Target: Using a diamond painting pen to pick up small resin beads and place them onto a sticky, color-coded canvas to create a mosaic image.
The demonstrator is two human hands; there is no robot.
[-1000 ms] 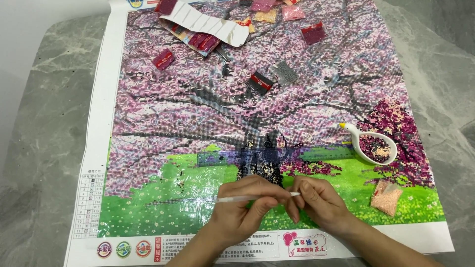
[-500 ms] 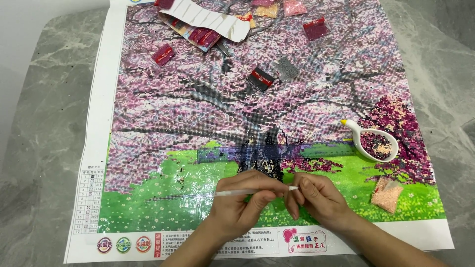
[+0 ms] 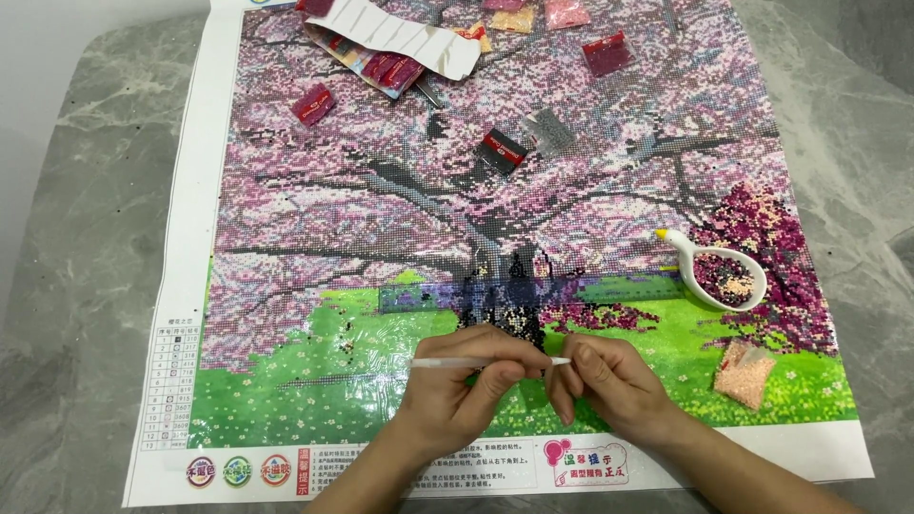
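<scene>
Item: white applicator pen [image 3: 476, 363], lying level above the green lower part of the diamond-painting canvas [image 3: 286, 286], long axis left to right, tip pointing right.
Left hand [image 3: 466, 385]: fingers closed around the pen's middle.
Right hand [image 3: 609, 385]: fingertips pinched at the pen's tip, touching it; this hand is nearer the tip.
Nearby: white bead tray [image 3: 724, 276] well to the upper right, peach bead packet [image 3: 745, 374] to the right, red packets [image 3: 314, 103] far up, grey marble bench [image 3: 86, 238] beneath.

Matt printed canvas [image 3: 314, 238] being overlaid by glossy clear film, smooth white plastic pen [image 3: 481, 362], glossy white plastic tray [image 3: 700, 249], polished grey marble tabletop [image 3: 86, 238].
</scene>
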